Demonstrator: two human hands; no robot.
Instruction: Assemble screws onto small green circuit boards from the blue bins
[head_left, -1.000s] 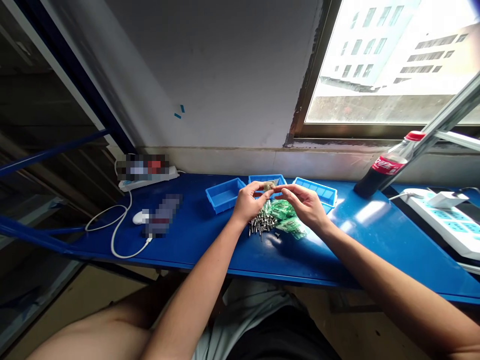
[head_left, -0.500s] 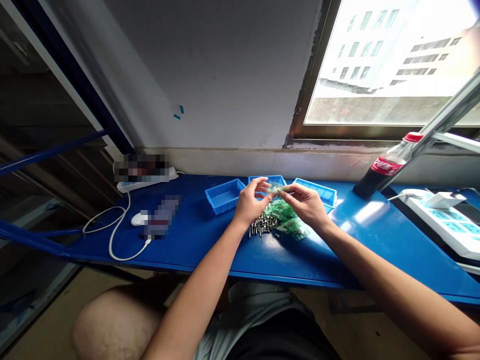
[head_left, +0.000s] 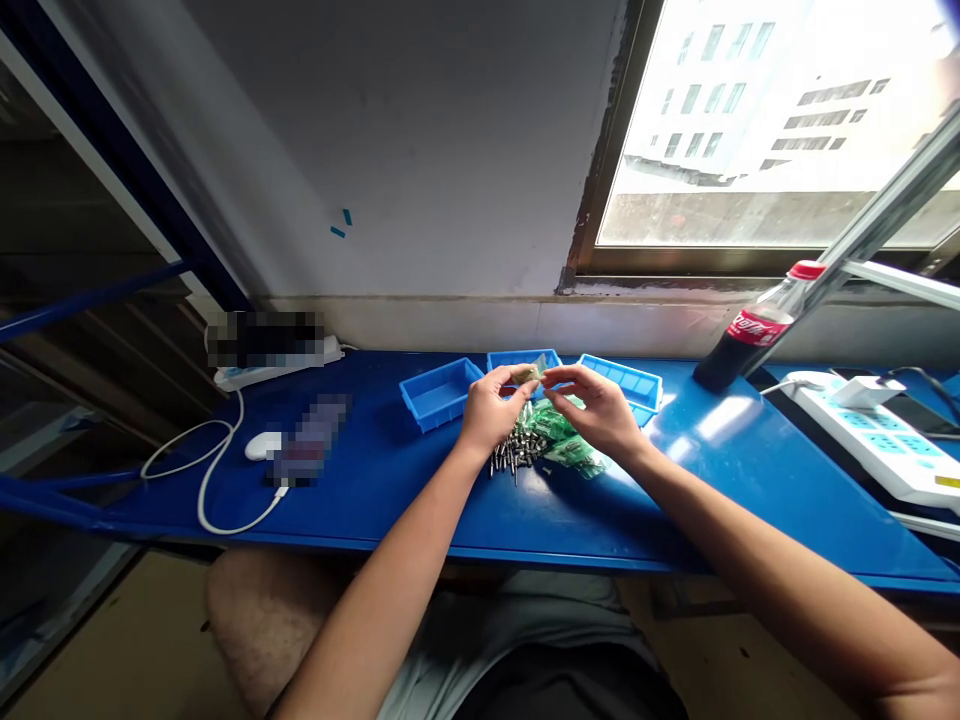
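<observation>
My left hand [head_left: 489, 408] is closed, pinching a small clear plastic bag [head_left: 531, 372] between thumb and fingers; its contents are too small to make out. One end of the bag sticks up past the fingertips. At the bag's right edge is my right hand [head_left: 600, 408], its thumb and forefinger apart. Beneath both hands lie a heap of dark metal screw-like parts [head_left: 516, 452] and a pile of green-tinted plastic bags [head_left: 576, 452]. Three blue trays stand behind: a left one [head_left: 444, 415], a middle one [head_left: 517, 357] partly hidden by my hands, and a right one [head_left: 651, 390].
A cola bottle [head_left: 750, 335] stands near the window. Right of it lies a white power strip [head_left: 885, 440]. On the left are a blurred phone-like object [head_left: 311, 445], a white rounded item [head_left: 262, 446] and a looped white cable [head_left: 204, 505] on the blue table [head_left: 360, 510].
My right thumb and forefinger have parted from their pinch at the bag. The bag has turned in my left hand, one end now pointing up. The whole view has shifted slightly.
</observation>
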